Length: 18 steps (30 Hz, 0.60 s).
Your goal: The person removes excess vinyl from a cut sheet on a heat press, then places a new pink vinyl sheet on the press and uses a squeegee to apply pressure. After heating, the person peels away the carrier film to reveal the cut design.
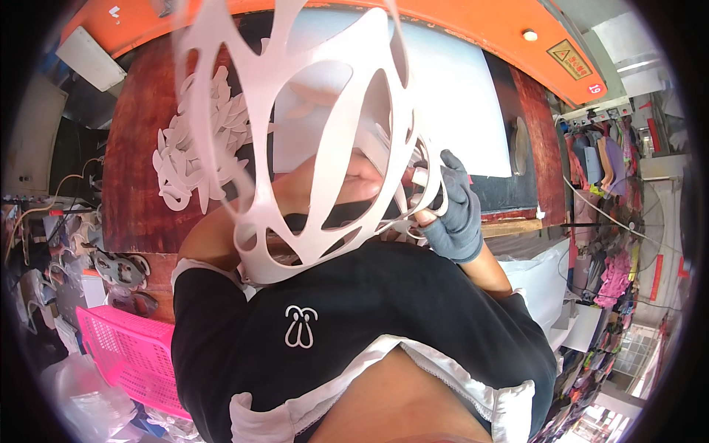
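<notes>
A pale pink sheet with large leaf-shaped holes (258, 177) hangs close in front of me, its upper part blurred. My right hand (458, 214), in a grey glove with bare fingertips showing, is closed on the gathered lower right edge of this sheet. Behind the sheet's webbing, my bare left hand (360, 177) reaches across toward the right one, its fingers bent together and partly hidden. What it grips cannot be made out. Left of the hands, a heap of pale cut pieces (203, 140) lies on the red-brown work surface (133, 177).
Beyond my hands, a white sheet (458, 96) lies on a dark mat (509, 193). An orange machine beam (473, 22) spans the far side. At the lower left stands a pink plastic basket (136, 354). Hanging coloured materials (602, 162) line the right.
</notes>
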{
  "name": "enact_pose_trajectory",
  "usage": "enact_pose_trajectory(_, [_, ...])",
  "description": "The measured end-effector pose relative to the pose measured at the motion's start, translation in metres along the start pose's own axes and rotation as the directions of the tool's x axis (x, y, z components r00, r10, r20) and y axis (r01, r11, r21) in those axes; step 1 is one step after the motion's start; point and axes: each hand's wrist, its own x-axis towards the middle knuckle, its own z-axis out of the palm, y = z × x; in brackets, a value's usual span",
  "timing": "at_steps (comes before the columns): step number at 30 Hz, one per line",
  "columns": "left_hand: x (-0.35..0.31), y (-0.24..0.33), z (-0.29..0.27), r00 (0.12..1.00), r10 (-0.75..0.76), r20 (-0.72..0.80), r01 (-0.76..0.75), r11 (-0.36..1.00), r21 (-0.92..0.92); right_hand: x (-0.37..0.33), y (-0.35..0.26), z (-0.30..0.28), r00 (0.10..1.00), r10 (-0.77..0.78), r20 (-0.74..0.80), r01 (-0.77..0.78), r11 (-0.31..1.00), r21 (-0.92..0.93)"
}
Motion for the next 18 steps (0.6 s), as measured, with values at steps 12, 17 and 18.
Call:
enact_pose_trajectory(12, [-0.008, 0.02, 0.045, 0.837, 0.518, -0.177, -0.368, 0.772, 0.518, 0.001, -0.007, 0.007, 0.994, 0.103, -0.026, -0.1, 0.991, 0.094])
enact_pose_trajectory(17, [-0.004, 0.012, 0.029, 0.646, 0.728, -0.229, -0.38, 0.568, 0.73, -0.009, -0.014, -0.01, 0.997, -0.053, -0.056, 0.048, 0.996, -0.081])
enact_pose_trajectory(18, [-0.001, 0.011, 0.018, 0.612, 0.753, -0.242, -0.352, 0.533, 0.769, -0.015, -0.017, -0.014, 0.998, -0.045, -0.034, 0.042, 0.995, -0.089])
